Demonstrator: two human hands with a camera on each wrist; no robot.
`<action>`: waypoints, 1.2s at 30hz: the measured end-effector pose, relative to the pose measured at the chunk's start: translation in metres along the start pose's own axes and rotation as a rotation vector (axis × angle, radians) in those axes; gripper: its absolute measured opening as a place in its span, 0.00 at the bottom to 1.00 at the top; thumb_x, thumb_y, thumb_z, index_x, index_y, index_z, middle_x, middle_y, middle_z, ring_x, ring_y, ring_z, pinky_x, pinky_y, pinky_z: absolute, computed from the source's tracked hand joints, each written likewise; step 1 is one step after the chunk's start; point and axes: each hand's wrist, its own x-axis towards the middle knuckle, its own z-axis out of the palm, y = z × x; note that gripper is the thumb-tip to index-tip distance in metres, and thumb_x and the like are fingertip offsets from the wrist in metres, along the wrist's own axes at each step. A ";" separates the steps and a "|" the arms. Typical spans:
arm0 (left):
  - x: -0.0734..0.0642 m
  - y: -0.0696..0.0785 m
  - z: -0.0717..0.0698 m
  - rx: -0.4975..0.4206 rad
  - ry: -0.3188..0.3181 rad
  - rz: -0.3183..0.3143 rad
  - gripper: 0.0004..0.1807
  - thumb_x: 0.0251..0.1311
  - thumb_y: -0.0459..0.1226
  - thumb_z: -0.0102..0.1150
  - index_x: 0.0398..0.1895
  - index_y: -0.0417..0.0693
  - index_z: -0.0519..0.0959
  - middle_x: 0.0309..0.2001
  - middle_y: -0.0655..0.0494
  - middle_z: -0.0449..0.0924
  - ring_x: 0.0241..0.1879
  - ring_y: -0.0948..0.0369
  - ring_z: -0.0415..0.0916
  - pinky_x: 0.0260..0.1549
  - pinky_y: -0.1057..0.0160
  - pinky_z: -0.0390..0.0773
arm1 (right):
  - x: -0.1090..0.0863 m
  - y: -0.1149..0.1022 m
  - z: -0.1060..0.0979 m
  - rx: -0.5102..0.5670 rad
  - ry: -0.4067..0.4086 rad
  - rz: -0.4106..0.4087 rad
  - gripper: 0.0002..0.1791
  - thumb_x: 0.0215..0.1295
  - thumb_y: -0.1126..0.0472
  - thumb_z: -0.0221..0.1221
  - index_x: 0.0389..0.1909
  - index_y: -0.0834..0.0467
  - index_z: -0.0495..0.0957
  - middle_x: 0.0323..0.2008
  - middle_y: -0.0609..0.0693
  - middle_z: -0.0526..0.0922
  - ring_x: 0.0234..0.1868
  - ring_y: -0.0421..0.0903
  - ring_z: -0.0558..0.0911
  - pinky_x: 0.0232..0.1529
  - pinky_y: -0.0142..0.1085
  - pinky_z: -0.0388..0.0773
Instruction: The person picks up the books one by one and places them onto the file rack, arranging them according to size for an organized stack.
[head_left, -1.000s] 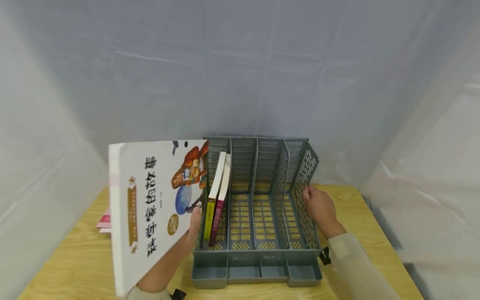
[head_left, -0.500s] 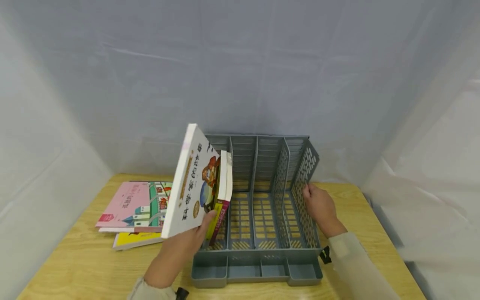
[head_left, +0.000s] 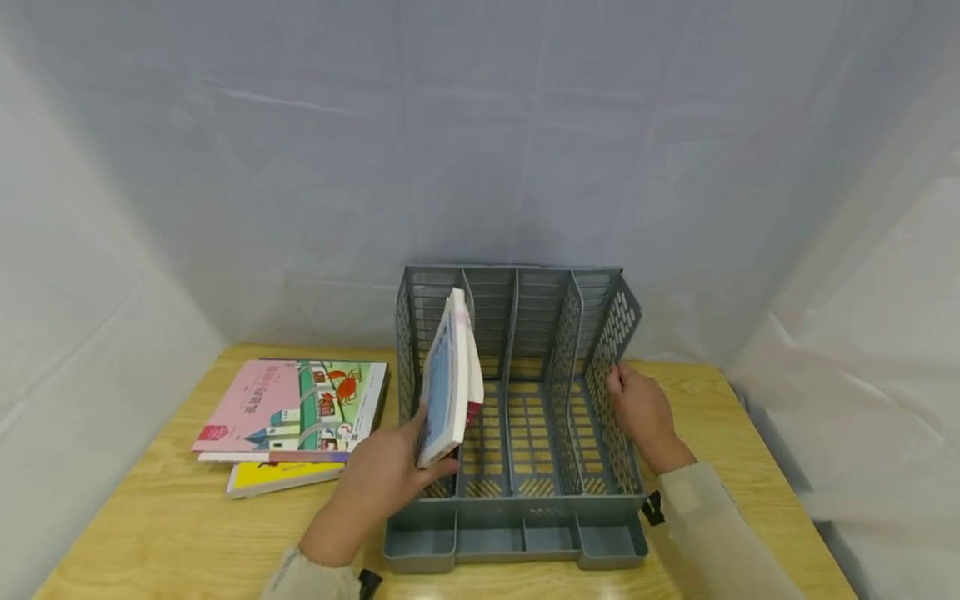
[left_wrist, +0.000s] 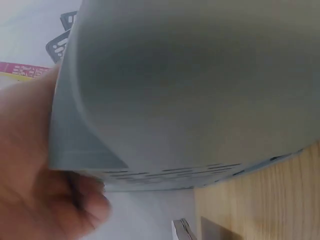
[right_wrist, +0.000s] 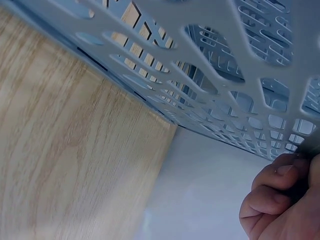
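My left hand [head_left: 382, 475] grips a white picture book [head_left: 442, 383] standing on edge at the leftmost compartment of the grey file rack [head_left: 513, 502]. The book leans over two slimmer books, whose magenta spine [head_left: 472, 412] peeks out behind it. In the left wrist view, the rack's grey front wall [left_wrist: 190, 90] fills much of the picture and hides part of the left hand [left_wrist: 30, 175]; magenta and yellow spines [left_wrist: 25, 70] show at the far left. My right hand [head_left: 641, 412] holds the edge of the rack's perforated right side panel [right_wrist: 200, 65], fingers curled.
Left of the rack, a pink picture book [head_left: 255, 404] lies on top of other books, with a yellow one [head_left: 281, 477] sticking out below. The wooden table [head_left: 187, 533] ends at white sheeting [head_left: 480, 150]. Dividers [head_left: 573, 375] separate the rack's compartments.
My left hand has carried the white book rightward from beside the rack and turned it edge-on at the leftmost compartment, uncovering the pink book. My right hand keeps its grip on the rack.
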 end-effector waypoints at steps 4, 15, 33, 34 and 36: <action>0.001 -0.009 0.001 0.029 -0.032 -0.015 0.54 0.47 0.67 0.74 0.67 0.36 0.76 0.46 0.45 0.82 0.41 0.50 0.74 0.42 0.49 0.78 | -0.001 -0.001 -0.001 0.013 0.004 -0.003 0.23 0.84 0.53 0.39 0.24 0.55 0.63 0.16 0.51 0.64 0.17 0.48 0.62 0.24 0.41 0.61; 0.000 -0.020 -0.026 -0.123 -0.109 0.014 0.42 0.66 0.51 0.69 0.78 0.44 0.65 0.60 0.45 0.81 0.58 0.46 0.79 0.55 0.43 0.80 | 0.000 -0.004 -0.003 0.026 -0.002 0.007 0.23 0.84 0.54 0.40 0.23 0.55 0.63 0.16 0.50 0.64 0.16 0.48 0.62 0.23 0.40 0.60; -0.007 -0.031 -0.016 -0.213 -0.221 -0.242 0.29 0.79 0.46 0.47 0.73 0.36 0.69 0.60 0.38 0.81 0.48 0.46 0.83 0.50 0.41 0.80 | 0.001 0.003 -0.003 0.035 -0.020 -0.008 0.22 0.84 0.53 0.39 0.25 0.55 0.64 0.16 0.50 0.64 0.16 0.47 0.63 0.24 0.41 0.62; -0.007 -0.030 -0.015 -0.205 -0.221 -0.234 0.27 0.79 0.44 0.48 0.72 0.36 0.70 0.60 0.38 0.81 0.46 0.48 0.83 0.48 0.43 0.80 | 0.001 0.004 -0.003 0.035 -0.023 -0.004 0.22 0.84 0.53 0.39 0.25 0.55 0.64 0.17 0.51 0.64 0.17 0.48 0.63 0.25 0.41 0.62; -0.008 -0.028 -0.015 -0.185 -0.216 -0.237 0.26 0.78 0.42 0.48 0.71 0.36 0.72 0.61 0.38 0.81 0.38 0.52 0.81 0.42 0.47 0.79 | 0.000 0.007 -0.003 0.036 -0.035 0.016 0.22 0.84 0.53 0.39 0.26 0.55 0.64 0.18 0.51 0.64 0.18 0.48 0.63 0.26 0.41 0.62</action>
